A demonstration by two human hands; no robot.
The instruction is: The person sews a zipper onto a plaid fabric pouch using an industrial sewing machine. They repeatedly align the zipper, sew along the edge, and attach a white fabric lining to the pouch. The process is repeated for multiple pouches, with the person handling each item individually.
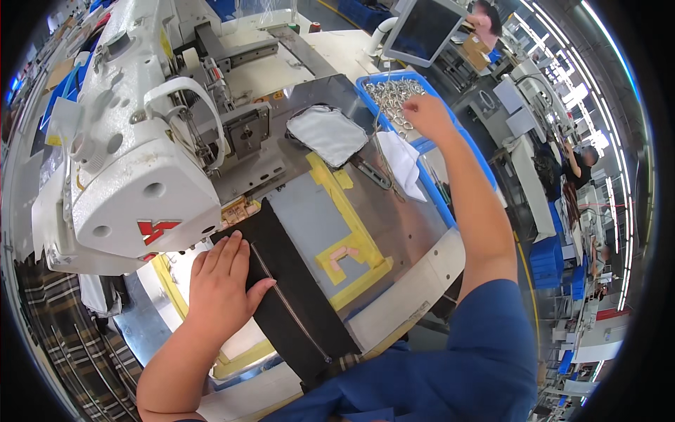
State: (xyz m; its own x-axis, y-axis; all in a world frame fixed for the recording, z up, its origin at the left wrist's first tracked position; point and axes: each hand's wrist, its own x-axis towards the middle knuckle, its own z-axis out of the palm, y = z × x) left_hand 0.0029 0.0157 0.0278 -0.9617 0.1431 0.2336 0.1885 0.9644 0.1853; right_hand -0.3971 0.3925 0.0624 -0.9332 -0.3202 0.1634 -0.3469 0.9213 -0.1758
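Observation:
My left hand (221, 285) lies flat with its fingers stretched out on a black fabric strip (299, 309), just in front of the sewing machine head. A metal-toothed zipper (292, 309) runs lengthwise along the strip, to the right of my thumb. Over at the upper right, my right hand (427, 116) reaches into a blue tray (364, 83) of small silvery ring-like metal pieces (387, 95). Its fingers are curled together at the edge of the heap; what they pinch, if anything, is hidden.
The white sewing machine (140, 176) fills the left side. Yellow tape (358, 235) marks the metal work plate. Near the tray lie a white-topped pad (327, 133), a white cloth (401, 162) and a utility knife (371, 172). Plaid fabric (63, 337) with zippers hangs at lower left. A monitor (425, 32) stands behind.

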